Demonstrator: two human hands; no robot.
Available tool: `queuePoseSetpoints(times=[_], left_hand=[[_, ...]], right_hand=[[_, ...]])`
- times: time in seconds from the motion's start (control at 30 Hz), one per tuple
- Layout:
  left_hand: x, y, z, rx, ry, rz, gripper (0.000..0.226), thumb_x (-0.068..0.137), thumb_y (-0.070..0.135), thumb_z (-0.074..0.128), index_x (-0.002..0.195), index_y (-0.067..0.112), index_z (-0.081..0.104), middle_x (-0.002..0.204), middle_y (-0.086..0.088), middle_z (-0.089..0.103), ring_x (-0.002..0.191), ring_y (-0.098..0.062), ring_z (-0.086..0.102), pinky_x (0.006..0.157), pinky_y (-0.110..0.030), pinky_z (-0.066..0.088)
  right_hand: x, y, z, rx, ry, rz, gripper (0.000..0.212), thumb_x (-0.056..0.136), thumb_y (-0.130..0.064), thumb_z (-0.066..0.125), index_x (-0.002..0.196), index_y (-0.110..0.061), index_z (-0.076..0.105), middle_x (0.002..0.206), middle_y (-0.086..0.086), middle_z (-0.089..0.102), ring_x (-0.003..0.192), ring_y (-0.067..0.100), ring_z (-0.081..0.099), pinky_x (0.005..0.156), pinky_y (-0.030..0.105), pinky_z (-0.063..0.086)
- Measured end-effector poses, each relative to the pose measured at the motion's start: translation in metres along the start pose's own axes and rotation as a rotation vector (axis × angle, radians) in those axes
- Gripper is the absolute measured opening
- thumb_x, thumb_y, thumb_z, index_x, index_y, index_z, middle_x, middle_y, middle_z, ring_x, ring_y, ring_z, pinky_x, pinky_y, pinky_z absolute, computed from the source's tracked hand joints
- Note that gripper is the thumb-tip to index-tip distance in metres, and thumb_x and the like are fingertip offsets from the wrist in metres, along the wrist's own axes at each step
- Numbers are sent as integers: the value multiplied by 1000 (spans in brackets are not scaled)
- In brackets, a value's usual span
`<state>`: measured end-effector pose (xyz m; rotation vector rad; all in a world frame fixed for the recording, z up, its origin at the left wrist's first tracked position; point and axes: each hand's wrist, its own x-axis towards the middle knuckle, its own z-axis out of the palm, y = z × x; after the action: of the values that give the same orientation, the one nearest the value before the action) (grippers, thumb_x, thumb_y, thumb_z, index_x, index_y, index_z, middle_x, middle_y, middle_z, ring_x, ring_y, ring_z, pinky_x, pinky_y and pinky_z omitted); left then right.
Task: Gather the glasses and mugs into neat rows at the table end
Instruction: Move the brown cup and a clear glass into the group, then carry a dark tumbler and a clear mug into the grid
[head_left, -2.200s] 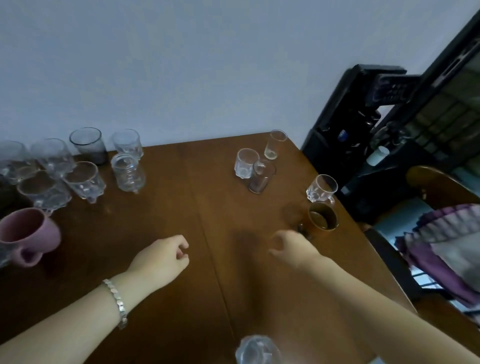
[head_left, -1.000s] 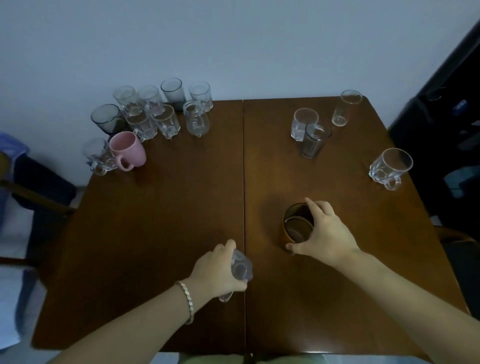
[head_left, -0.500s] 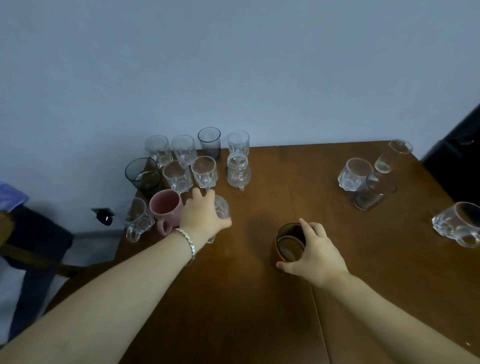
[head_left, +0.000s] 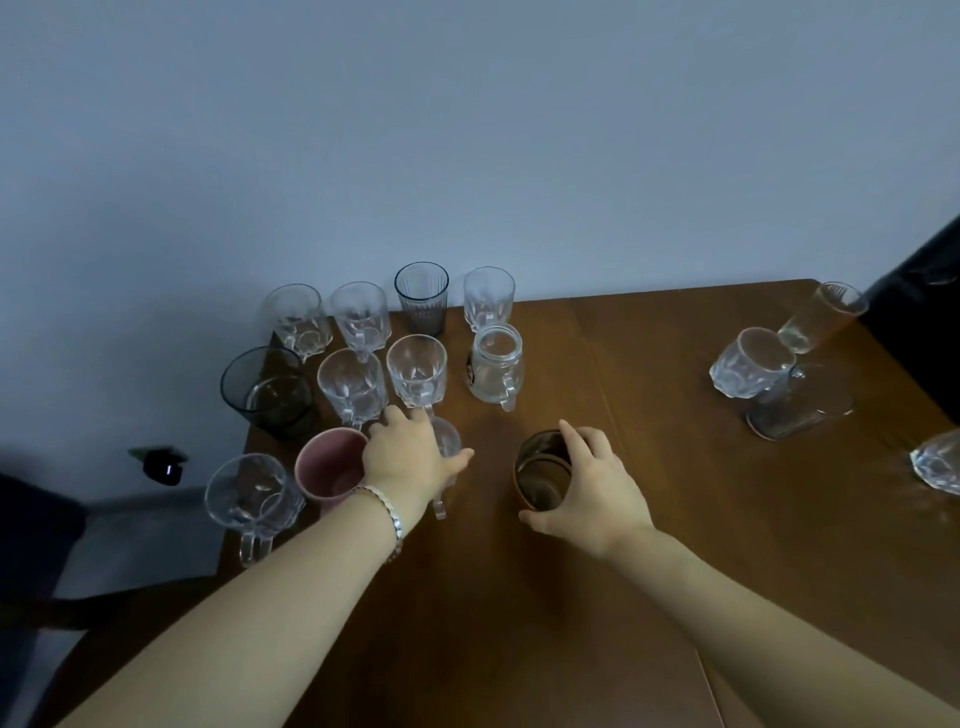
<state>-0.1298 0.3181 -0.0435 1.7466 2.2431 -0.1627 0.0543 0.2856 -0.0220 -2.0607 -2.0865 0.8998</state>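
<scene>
My left hand (head_left: 410, 460) grips a small clear glass mug (head_left: 448, 447) from above, right beside the pink mug (head_left: 330, 470); its handle pokes out below my wrist. My right hand (head_left: 592, 491) holds a brown amber glass (head_left: 540, 475) by its rim, standing on the wooden table (head_left: 519, 597). Behind my left hand several clear glasses and mugs stand in rows at the table's left end, among them a dark tumbler (head_left: 267, 392), a ribbed dark glass (head_left: 422, 296) and a jar-shaped mug (head_left: 493, 364).
At the far right stand a faceted clear glass (head_left: 750, 364), a tall clear glass (head_left: 823, 317) and a dark glass (head_left: 800, 410); another clear mug (head_left: 937, 462) is cut by the right edge. The wall runs behind the table. A small dark object (head_left: 163, 465) lies on the floor at left.
My left hand carried the clear mug from the near table edge to the group beside the pink mug. My right hand brought the amber glass leftward toward the group.
</scene>
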Motion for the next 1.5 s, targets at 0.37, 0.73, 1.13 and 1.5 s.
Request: queuePoseSetpoints(times=[0.37, 0.73, 1.13, 1.5], left_hand=[[-9, -9, 7, 0, -76, 107, 100, 82, 47, 63, 148, -1, 5, 147, -16, 30, 132, -34, 37, 105, -36, 40], [-70, 41, -29, -2, 66, 305, 35, 96, 33, 42, 127, 20, 51, 121, 0, 61, 104, -18, 62, 78, -30, 53], [-100, 224, -19, -79, -125, 285, 33, 96, 31, 45, 126, 20, 53, 119, 0, 65, 105, -18, 63, 86, -29, 53], [-101, 318, -1, -196, -159, 168, 26, 95, 28, 48, 119, 22, 58, 105, 4, 66, 93, -11, 62, 82, -25, 52]], right_hand=[[53, -33, 18, -27, 24, 66, 124, 65, -53, 78, 150, -14, -3, 154, 7, 18, 139, 26, 30, 107, 38, 40], [-8, 88, -28, -229, -470, 219, 61, 90, -36, 59, 140, -10, 37, 141, 9, 47, 125, 27, 50, 99, 33, 45], [27, 263, -167, -218, 162, 201, 65, 83, -40, 64, 137, -12, 39, 142, 12, 38, 130, 30, 41, 103, 42, 42], [91, 293, -176, -91, 20, 18, 90, 76, -46, 70, 146, -14, 21, 143, 6, 35, 123, 29, 49, 93, 40, 50]])
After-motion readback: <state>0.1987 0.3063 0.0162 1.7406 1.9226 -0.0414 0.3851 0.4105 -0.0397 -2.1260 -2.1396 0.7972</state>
